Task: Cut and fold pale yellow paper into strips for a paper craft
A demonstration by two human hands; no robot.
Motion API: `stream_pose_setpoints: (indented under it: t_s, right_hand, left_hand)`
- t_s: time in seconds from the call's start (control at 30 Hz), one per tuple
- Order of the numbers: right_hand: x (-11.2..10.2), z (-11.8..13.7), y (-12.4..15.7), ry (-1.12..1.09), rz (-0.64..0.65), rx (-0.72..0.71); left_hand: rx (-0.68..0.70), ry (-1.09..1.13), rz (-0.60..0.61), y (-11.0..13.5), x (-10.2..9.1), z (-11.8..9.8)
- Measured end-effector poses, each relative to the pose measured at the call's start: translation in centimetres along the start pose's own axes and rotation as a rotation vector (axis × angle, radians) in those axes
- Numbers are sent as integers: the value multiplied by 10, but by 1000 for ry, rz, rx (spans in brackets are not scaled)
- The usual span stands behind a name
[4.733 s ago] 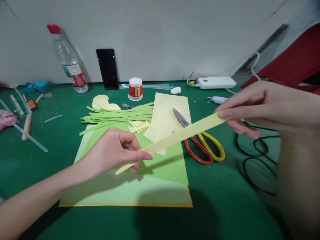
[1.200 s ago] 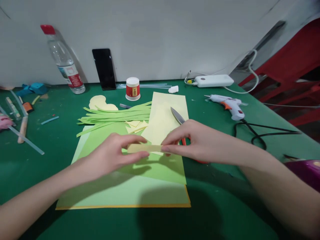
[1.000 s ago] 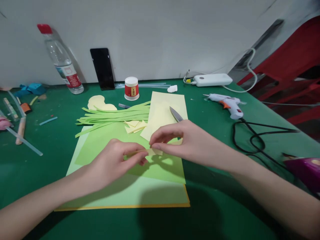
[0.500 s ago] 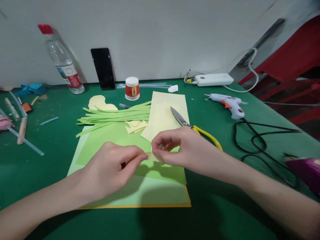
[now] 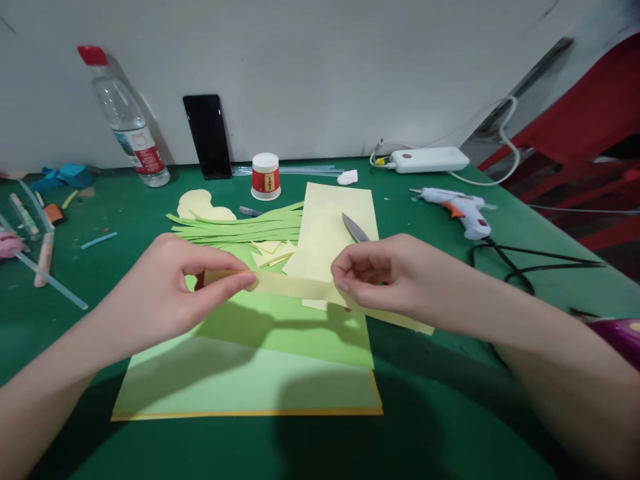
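Note:
A long pale yellow paper strip (image 5: 293,287) stretches between my two hands, above the stacked green sheets (image 5: 300,333). My left hand (image 5: 200,287) pinches it near its left end between thumb and finger. Further along, my right hand (image 5: 375,273) is closed on the strip, whose free end passes under the hand and sticks out to the right. Behind my right hand lie a pale yellow sheet (image 5: 320,227) and scissors (image 5: 354,228), their handles hidden by the hand. Green paper strips (image 5: 240,229), small yellow scraps (image 5: 273,252) and a rounded yellow cutout (image 5: 196,203) lie beyond my left hand.
A red-and-white cup (image 5: 266,177), a phone (image 5: 207,137) and a bottle (image 5: 131,127) stand along the wall. On the right are a glue gun (image 5: 463,210) with a black cord and a white power strip (image 5: 429,160). Glue sticks (image 5: 55,280) lie at left.
My hands have moved apart and slightly up, the left one leftward and the right one rightward. Much more of the yellow strip shows between them and past my right hand.

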State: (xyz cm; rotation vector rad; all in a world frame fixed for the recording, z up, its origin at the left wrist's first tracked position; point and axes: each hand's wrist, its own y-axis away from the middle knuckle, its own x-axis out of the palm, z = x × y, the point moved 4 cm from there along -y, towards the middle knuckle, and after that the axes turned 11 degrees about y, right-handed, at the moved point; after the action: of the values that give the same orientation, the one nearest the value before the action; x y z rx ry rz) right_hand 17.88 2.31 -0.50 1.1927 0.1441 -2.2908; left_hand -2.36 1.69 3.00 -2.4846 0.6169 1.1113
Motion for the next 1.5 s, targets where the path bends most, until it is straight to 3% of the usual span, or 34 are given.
stream_pose_setpoints:
  t_s: [0.2, 0.3, 0.43, 0.57, 0.77, 1.03, 1.17, 1.27, 1.37, 1.5]
  right_hand:
    - [9, 5, -4, 46, 37, -3]
    - [23, 14, -7, 63, 86, -49]
    - [34, 20, -8, 4, 139, -55]
    - [32, 17, -6, -80, 164, -68]
    - [15, 5, -4, -165, 206, -21]
    - [-21, -19, -3, -56, 95, 52]
    - [-35, -16, -1, 81, -251, 22]
    - [-24, 10, 4, 168, -445, -174]
    - [2, 32, 7, 240, -447, -286]
    - [23, 42, 9, 295, -486, -345]
  left_hand:
    - [122, -246, -47, -4, 19, 6]
    - [232, -181, 102, 0, 46, -1]
    - [233, -43, 245, 8, 70, -7]
    - [206, -2, 207, 8, 64, -7]
    - [196, -50, 78, 2, 30, -9]
    - [211, -150, -49, 2, 6, -8]
    - [153, -100, -41, 2, 15, -3]
    - [181, -57, 16, 3, 30, -1]
    - [245, -70, 31, 7, 44, -2]
    - [326, -72, 9, 12, 53, -8]
